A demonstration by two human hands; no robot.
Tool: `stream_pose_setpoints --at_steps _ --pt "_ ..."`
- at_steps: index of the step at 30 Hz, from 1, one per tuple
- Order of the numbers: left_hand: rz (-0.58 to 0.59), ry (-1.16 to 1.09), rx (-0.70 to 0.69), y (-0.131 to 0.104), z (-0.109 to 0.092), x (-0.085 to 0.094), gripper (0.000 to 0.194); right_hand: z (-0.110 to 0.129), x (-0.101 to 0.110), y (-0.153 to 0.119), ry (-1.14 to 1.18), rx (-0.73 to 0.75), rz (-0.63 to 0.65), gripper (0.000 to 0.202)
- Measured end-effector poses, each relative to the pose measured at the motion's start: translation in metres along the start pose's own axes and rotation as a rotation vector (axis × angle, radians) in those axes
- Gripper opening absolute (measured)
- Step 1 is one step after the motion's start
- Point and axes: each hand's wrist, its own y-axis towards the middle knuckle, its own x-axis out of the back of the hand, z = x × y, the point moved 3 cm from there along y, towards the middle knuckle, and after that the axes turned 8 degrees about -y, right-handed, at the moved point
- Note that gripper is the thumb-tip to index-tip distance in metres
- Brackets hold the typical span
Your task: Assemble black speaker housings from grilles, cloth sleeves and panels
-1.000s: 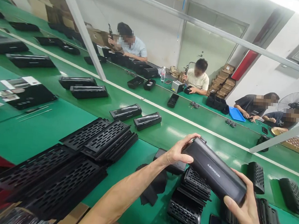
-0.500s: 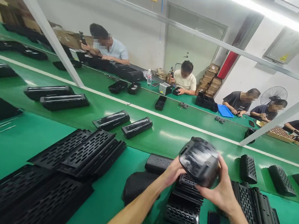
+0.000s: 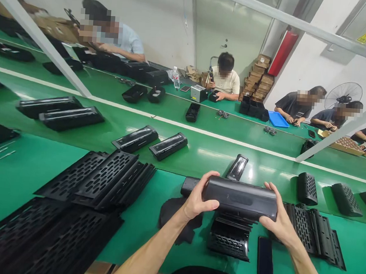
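A long black housing point(image 3: 241, 198) with a smooth rounded side is held up level between both hands. My left hand point(image 3: 199, 198) grips its left end, thumb on the near face. Around its right end my right hand point(image 3: 276, 214) is wrapped. Below it lies a stack of black perforated panels point(image 3: 229, 240). Behind it, a glossy black housing point(image 3: 237, 166) rests on the green belt. A dark cloth-like item point(image 3: 177, 220) is partly hidden by my left forearm. Near my right forearm lies a black phone point(image 3: 265, 261).
Perforated black panels point(image 3: 105, 177) are piled on the left, more point(image 3: 314, 238) on the right. Black housings point(image 3: 134, 138) sit along the belt point(image 3: 206, 155). White posts point(image 3: 343, 133) rise at both sides. Several people work across the belt.
The housing has been turned from end-on to lengthwise, and my hands have moved apart to its two ends. The view has shifted, and a glossy housing now shows on the belt behind it.
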Motion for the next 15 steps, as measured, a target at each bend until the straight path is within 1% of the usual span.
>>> stream_pose_setpoints --at_steps 2,5,7,9,10,12,15 --pt "0.013 0.002 0.002 -0.001 -0.005 0.001 0.084 -0.003 -0.004 -0.008 0.117 -0.071 -0.009 0.097" --pt "0.026 0.052 -0.018 0.002 -0.010 -0.001 0.080 0.003 -0.010 -0.014 0.125 -0.110 -0.079 0.088" --pt "0.023 0.094 -0.018 0.004 -0.008 -0.002 0.078 0.004 -0.013 -0.015 0.122 -0.115 -0.126 0.083" --pt "0.003 0.118 0.014 0.006 -0.002 0.000 0.078 -0.001 -0.016 -0.014 0.139 -0.136 -0.149 0.080" --pt "0.000 0.119 0.042 0.006 0.002 0.001 0.079 -0.006 -0.018 -0.014 0.154 -0.158 -0.146 0.080" --pt "0.035 0.105 0.117 0.005 0.007 0.003 0.087 -0.014 -0.020 -0.013 0.177 -0.215 -0.120 0.080" --pt "0.106 0.090 0.189 0.000 0.007 0.004 0.097 -0.018 -0.021 -0.017 0.177 -0.245 -0.027 0.091"
